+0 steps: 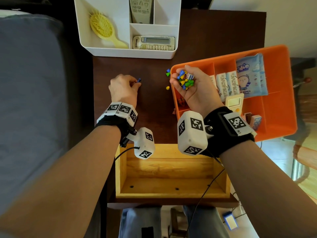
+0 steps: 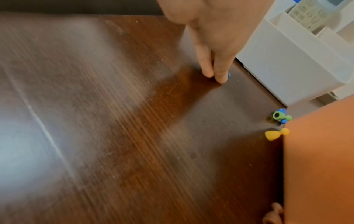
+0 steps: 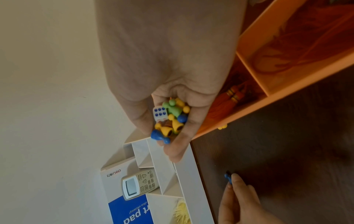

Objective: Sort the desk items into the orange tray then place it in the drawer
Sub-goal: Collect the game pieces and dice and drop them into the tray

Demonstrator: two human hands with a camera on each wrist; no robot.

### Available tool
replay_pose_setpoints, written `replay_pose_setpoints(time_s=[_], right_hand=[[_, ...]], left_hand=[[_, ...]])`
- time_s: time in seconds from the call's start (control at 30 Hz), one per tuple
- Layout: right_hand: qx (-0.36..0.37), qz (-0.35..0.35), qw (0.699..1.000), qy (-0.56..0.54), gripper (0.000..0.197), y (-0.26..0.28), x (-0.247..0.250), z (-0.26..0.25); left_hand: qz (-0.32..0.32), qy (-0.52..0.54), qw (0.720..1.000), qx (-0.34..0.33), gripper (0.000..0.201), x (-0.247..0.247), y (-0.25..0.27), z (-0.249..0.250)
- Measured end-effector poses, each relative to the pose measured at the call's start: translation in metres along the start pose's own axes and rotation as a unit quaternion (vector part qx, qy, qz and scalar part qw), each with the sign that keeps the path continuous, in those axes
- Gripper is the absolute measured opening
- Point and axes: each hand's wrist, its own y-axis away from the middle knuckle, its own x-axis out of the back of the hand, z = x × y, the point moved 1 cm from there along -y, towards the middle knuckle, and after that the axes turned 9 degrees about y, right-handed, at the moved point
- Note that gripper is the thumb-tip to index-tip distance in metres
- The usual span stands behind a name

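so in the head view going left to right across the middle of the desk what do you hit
left hand → blue pawn it pinches → yellow pawn loose on the desk → right hand cupping pawns and a die → wipes packet in the orange tray

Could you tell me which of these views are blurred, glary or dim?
Head view: sharp, edges bent by the wide lens. Left wrist view: desk streaked with motion blur and pale glare at left. Right wrist view: dim desk, sharp pawns and die in the right hand.
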Motion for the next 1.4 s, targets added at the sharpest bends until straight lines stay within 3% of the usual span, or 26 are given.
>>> replay_pose_setpoints(time_s=[0.2, 0.3, 0.47, 0.57, 0.67, 0.93, 1.13, 1.2, 1.3, 1.4], right_hand=[[-0.010, 0.006, 1.000, 0.005, 0.019, 0.002, -0.001, 0.003], [-0.028, 0.024, 0.999, -0.013, 0.029, 0.004, 0.001, 0.004], [-0.044, 0.019, 0.998, -0.044, 0.022, 0.005, 0.003, 0.002], [-0.030, 0.003, 0.998, -0.056, 0.039, 0.006, 0.007, 0.006], [-0.025, -0.026, 0.998, -0.050, 0.041, 0.009, 0.008, 0.007], [-0.023, -0.055, 0.996, -0.071, 0.032, 0.009, 0.016, 0.007], [-0.032, -0.051, 0.990, -0.127, 0.018, 0.012, 0.016, 0.004], [-0.023, -0.041, 0.991, -0.122, 0.019, 0.014, 0.016, 0.000], [-0.003, -0.022, 0.996, -0.086, 0.017, 0.016, 0.015, -0.008], [0.015, -0.024, 0.997, -0.072, 0.020, 0.018, 0.016, -0.013]], left_hand=[[-0.013, 0.185, 0.983, 0.002, 0.019, 0.006, 0.012, 0.010], [-0.012, 0.232, 0.971, -0.049, 0.019, 0.010, 0.019, 0.027], [-0.039, 0.251, 0.955, -0.154, 0.020, 0.014, 0.032, 0.057], [-0.092, 0.231, 0.945, -0.213, 0.022, 0.013, 0.040, 0.076], [-0.140, 0.166, 0.941, -0.259, 0.024, 0.010, 0.044, 0.086], [-0.140, 0.062, 0.923, -0.352, 0.021, 0.001, 0.046, 0.094], [-0.133, 0.083, 0.906, -0.393, 0.028, -0.002, 0.050, 0.096], [-0.079, 0.124, 0.908, -0.392, 0.031, 0.000, 0.049, 0.094], [0.008, 0.165, 0.928, -0.334, 0.023, 0.005, 0.039, 0.081], [0.010, 0.125, 0.960, -0.251, 0.019, 0.003, 0.029, 0.063]])
